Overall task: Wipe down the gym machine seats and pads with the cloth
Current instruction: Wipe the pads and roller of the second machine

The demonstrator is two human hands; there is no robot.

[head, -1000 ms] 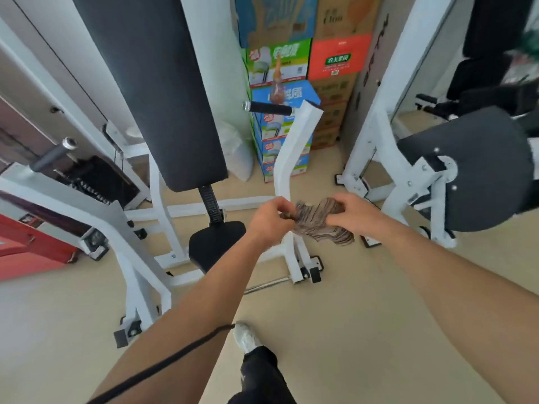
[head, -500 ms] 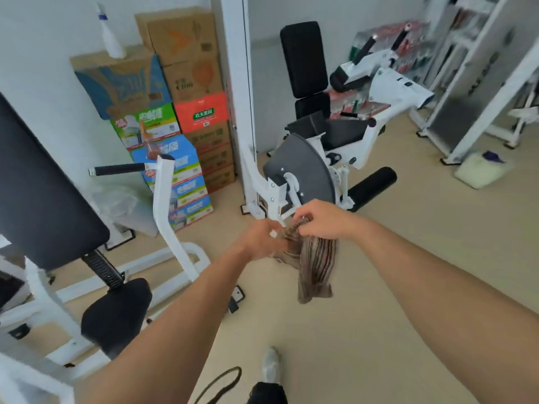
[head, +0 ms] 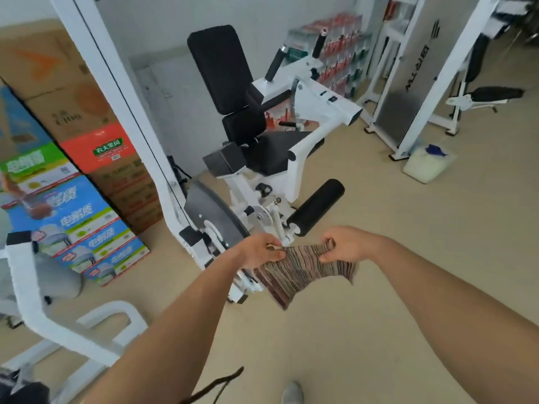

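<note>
A brown striped cloth (head: 294, 272) hangs spread between my two hands in the middle of the view. My left hand (head: 259, 252) pinches its left top corner and my right hand (head: 347, 243) pinches the right top corner. Beyond them stands a white leg machine with a black back pad (head: 218, 68), a black seat (head: 274, 153) and a black roller pad (head: 316, 207). The cloth is in the air, apart from every pad.
Stacked cardboard boxes (head: 73, 158) line the wall at the left. A white upright frame post (head: 122, 112) rises in front of them. Another white machine frame (head: 40, 310) sits at the lower left. A white bag (head: 427, 164) lies on the floor beside a weight stack (head: 408, 91) at the right.
My view has swung right from the bench machine to the leg machine. The cloth was bunched between my hands; now it is pulled open, with my hands farther apart.
</note>
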